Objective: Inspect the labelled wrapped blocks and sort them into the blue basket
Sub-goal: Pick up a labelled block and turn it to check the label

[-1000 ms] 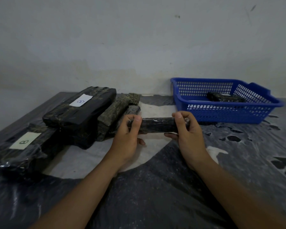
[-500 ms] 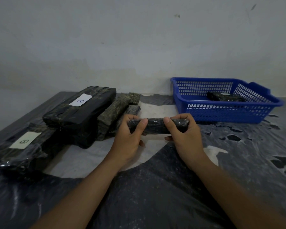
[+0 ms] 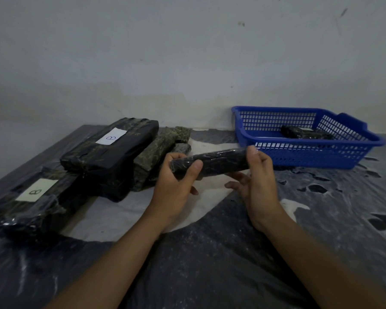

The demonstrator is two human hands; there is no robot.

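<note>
You hold the wrapped block point(image 3: 212, 162) at frame centre, raised above the table point(image 3: 209, 264). Its long axis runs left to right, the right end tilted up toward the blue basket point(image 3: 310, 152) in the upper right. Your left hand point(image 3: 176, 181) grips the left end, thumb across the front. Your right hand point(image 3: 256, 175) cups the right end with loosely extended fingers. It is the nearer hand to the basket, so it likely leads the transfer.
</note>
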